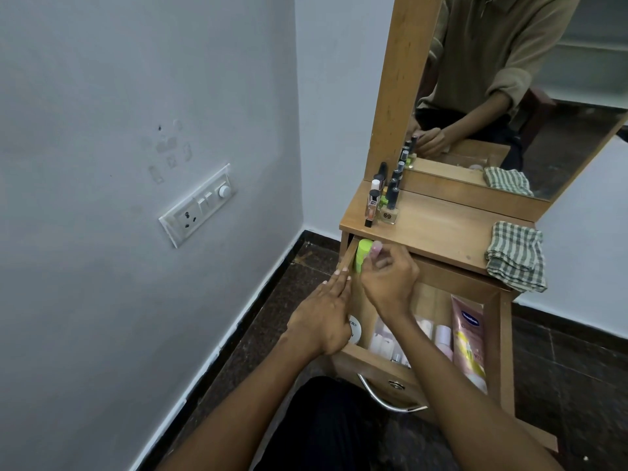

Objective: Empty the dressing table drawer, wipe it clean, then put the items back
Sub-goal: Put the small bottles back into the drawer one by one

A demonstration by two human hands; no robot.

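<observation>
The wooden drawer (380,363) of the dressing table stands pulled out. My right hand (389,277) is closed around a lime-green bottle (363,254) and a small pink item at the drawer's far left corner. My left hand (323,317) lies flat on the drawer's left wall, fingers extended. Inside the drawer lie a pink lotion tube (470,338) on the right, several pale pink bottles (441,338) in the middle, and a white round jar (355,329) partly hidden by my left hand.
A green checked cloth (516,256) hangs over the tabletop's right edge. Several nail polish and perfume bottles (382,202) stand at the top's left back. A mirror (509,79) rises behind. A wall with a switch panel (200,203) is close on the left.
</observation>
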